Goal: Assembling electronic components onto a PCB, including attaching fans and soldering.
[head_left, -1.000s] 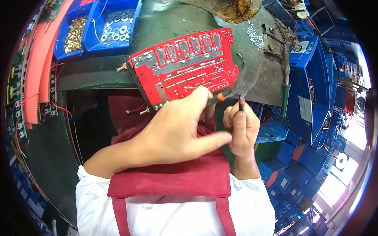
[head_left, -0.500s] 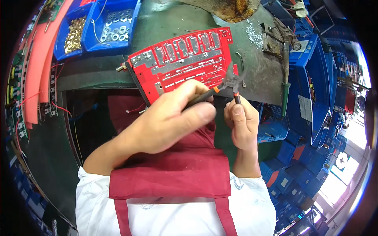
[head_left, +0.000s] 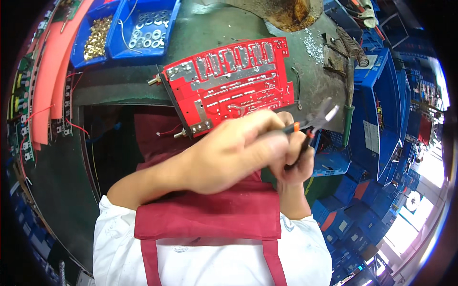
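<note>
A pair of cutting pliers (head_left: 320, 120) with dark handles and orange trim is held between both hands, its jaws spread and pointing up to the right. My left hand (head_left: 229, 155), smeared by motion, is closed around one handle. The other handle lies in the closed fingers of my right hand (head_left: 299, 168), right beside it. Just beyond my left hand a red circuit board (head_left: 191, 105) lies solder side up on the bench, its near edge partly covered by the hand. Neither hand's fingertips show fully.
Blue bins hold brass fittings (head_left: 98, 39) and metal washers (head_left: 152, 38) at the back left. A rusty-stained metal pan (head_left: 298, 16) and a coiled spring (head_left: 350, 44) sit at the back right. A green-handled tool (head_left: 348, 125) lies near the blue crates (head_left: 372, 105).
The pliers have swung to the right and dropped lower. My left hand has moved right, against my right hand. The board appears slightly lower and further right in view.
</note>
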The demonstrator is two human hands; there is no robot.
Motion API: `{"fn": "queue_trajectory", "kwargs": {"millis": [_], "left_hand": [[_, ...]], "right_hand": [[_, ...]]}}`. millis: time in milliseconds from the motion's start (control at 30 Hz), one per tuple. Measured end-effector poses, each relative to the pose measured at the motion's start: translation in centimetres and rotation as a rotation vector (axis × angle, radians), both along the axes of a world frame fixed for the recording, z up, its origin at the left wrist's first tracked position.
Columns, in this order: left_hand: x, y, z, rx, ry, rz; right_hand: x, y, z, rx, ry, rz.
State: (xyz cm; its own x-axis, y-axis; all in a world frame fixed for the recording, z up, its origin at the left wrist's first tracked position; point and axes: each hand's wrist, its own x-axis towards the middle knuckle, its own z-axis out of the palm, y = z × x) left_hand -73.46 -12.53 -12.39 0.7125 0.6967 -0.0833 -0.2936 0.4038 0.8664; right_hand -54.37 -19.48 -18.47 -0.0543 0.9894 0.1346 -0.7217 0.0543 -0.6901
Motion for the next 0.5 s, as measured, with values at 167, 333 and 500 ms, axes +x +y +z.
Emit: {"fn": "queue_trajectory", "kwargs": {"millis": [167, 333, 500], "left_hand": [[0.4, -0.6, -0.2, 0.95, 0.541, 0.336], [0.8, -2.2, -1.7, 1.129, 0.777, 0.426], [0.1, -2.3, -0.7, 1.206, 0.831, 0.38]], "right_hand": [[-0.5, 0.0, 2.4, -0.045, -0.072, -0.004], [-1.3, -1.6, 2.7, -0.102, -0.36, 0.013], [0.0, 0.3, 5.3, -0.067, -0.934, -0.15]]}}
